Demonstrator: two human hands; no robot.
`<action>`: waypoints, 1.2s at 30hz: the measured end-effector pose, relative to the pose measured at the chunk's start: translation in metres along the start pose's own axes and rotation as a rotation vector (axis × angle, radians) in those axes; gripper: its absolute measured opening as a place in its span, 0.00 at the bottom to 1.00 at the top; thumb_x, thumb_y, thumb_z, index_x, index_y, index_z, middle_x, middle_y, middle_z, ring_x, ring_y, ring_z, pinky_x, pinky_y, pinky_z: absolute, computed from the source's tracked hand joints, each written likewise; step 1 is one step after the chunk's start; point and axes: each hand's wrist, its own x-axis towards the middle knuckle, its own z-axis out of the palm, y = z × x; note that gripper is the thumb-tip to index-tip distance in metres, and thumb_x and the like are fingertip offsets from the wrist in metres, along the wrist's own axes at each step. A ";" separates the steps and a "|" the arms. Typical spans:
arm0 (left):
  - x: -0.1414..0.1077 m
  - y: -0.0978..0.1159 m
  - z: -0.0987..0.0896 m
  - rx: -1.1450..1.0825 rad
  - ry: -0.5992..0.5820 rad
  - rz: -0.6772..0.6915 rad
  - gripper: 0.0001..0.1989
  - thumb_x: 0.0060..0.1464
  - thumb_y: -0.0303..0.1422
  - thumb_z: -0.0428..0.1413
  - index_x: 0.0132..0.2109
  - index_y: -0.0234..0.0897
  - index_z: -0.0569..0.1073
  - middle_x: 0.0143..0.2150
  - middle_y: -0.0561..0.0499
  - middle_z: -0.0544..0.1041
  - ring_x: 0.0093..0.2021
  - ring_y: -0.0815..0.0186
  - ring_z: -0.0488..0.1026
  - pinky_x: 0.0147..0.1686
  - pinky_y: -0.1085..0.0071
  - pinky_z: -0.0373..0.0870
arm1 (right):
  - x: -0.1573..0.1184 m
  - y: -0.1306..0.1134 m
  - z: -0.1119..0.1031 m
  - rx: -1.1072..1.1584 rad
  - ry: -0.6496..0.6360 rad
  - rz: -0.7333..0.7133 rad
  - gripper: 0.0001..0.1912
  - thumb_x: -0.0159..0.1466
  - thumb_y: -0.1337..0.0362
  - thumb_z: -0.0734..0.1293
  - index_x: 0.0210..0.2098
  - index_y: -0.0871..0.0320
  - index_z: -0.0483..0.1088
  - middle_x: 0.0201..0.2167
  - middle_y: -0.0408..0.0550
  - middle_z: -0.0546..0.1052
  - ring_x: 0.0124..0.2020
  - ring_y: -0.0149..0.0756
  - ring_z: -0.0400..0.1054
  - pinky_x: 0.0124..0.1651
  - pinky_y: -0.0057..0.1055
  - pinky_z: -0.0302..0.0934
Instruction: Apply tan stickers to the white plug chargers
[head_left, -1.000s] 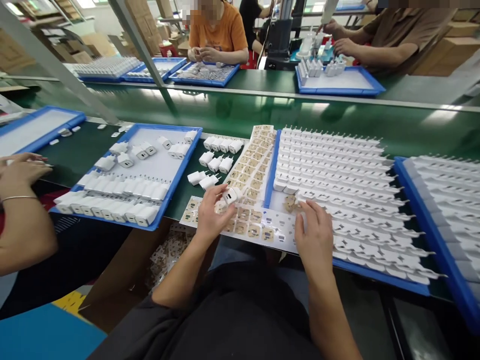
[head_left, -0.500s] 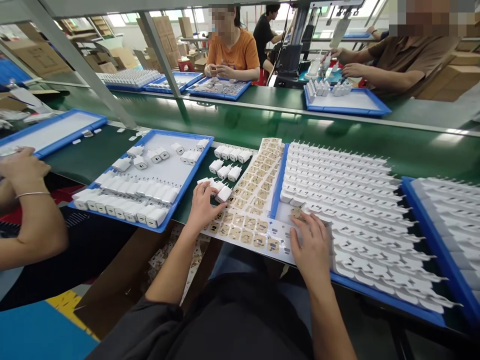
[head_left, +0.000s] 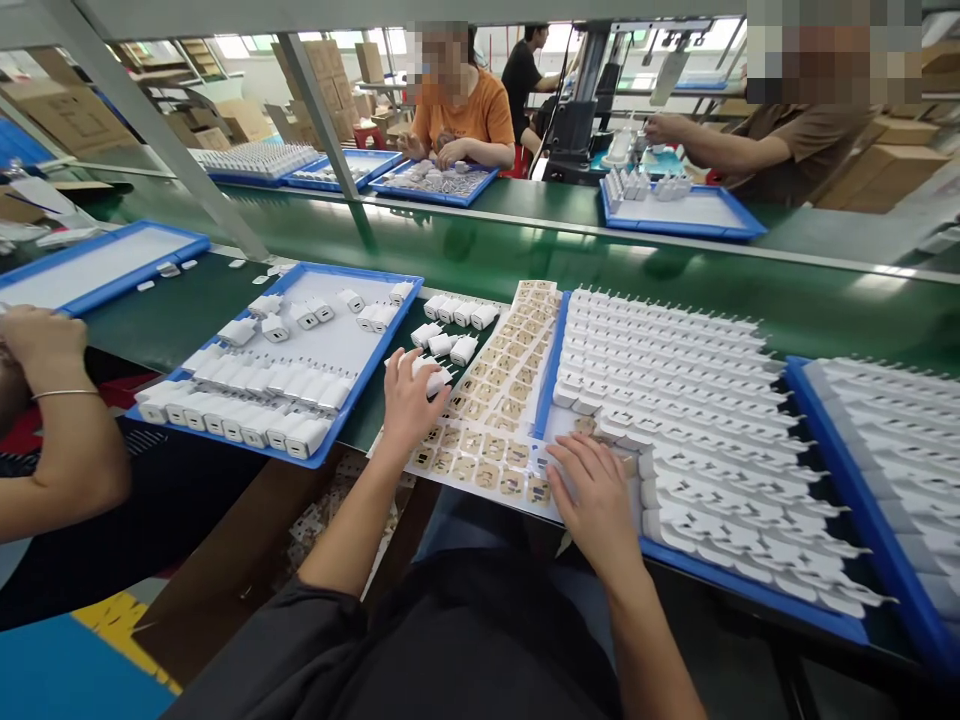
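Observation:
My left hand (head_left: pixel 409 408) bends over a small group of white charger plugs (head_left: pixel 463 349) on the green bench. Its thumb and forefinger close around the nearest plug (head_left: pixel 439 379), which the fingers partly cover. At the right end of a sheet of tan stickers (head_left: pixel 489 473), my right hand (head_left: pixel 596 500) reaches with its fingers extended. Those fingertips touch or hover over the sheet; I see nothing held in them. Another sticker sheet (head_left: pixel 517 345) slants away behind it. Beside the right hand, a blue-rimmed tray (head_left: pixel 550 392) holds dense rows of white plugs (head_left: pixel 660 370).
Left of the sheets stands another blue tray (head_left: pixel 375 372) with loose and lined-up plugs. A further full tray (head_left: pixel 862 500) is at the right. A neighbour's arm (head_left: pixel 67 430) rests at the left edge. Across the bench, people work at trays. An open carton (head_left: pixel 225 560) sits below.
My right hand has shifted left, from the tray's corner onto the end of the sticker sheet. My left hand stays at the plugs, its thumb slightly higher. The view has swung a little.

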 end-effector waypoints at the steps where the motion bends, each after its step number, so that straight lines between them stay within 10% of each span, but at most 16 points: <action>1: -0.002 0.006 0.001 0.007 -0.011 0.028 0.14 0.61 0.39 0.58 0.50 0.38 0.77 0.68 0.37 0.64 0.73 0.40 0.50 0.69 0.40 0.52 | 0.000 -0.002 0.001 0.012 -0.021 -0.002 0.11 0.72 0.62 0.62 0.51 0.56 0.72 0.52 0.53 0.80 0.58 0.50 0.69 0.62 0.50 0.58; 11: -0.025 0.042 -0.004 -0.125 -0.189 0.171 0.16 0.63 0.42 0.57 0.54 0.41 0.79 0.73 0.39 0.59 0.75 0.38 0.44 0.69 0.34 0.46 | -0.007 -0.008 0.000 0.095 -0.123 0.065 0.23 0.69 0.57 0.67 0.61 0.57 0.65 0.55 0.56 0.76 0.55 0.51 0.69 0.61 0.51 0.59; 17: -0.032 0.073 -0.017 -0.409 -0.513 0.347 0.11 0.64 0.38 0.56 0.43 0.40 0.81 0.66 0.43 0.69 0.72 0.44 0.52 0.69 0.43 0.53 | -0.009 -0.008 -0.015 0.112 -0.097 0.054 0.20 0.70 0.65 0.65 0.61 0.55 0.66 0.52 0.53 0.77 0.52 0.47 0.70 0.56 0.45 0.62; 22: -0.023 0.086 -0.025 -0.574 -0.714 0.254 0.12 0.64 0.39 0.54 0.41 0.39 0.80 0.40 0.46 0.80 0.49 0.56 0.74 0.55 0.58 0.69 | -0.008 -0.014 -0.022 0.108 0.036 0.012 0.14 0.69 0.68 0.67 0.54 0.54 0.72 0.49 0.53 0.78 0.51 0.46 0.70 0.56 0.45 0.62; 36: -0.025 0.101 -0.025 -0.904 -0.873 -0.022 0.13 0.61 0.42 0.57 0.44 0.38 0.78 0.42 0.48 0.82 0.41 0.61 0.78 0.42 0.68 0.73 | -0.004 -0.017 -0.017 0.236 0.104 0.014 0.06 0.69 0.67 0.67 0.39 0.50 0.76 0.42 0.47 0.82 0.44 0.42 0.73 0.49 0.42 0.64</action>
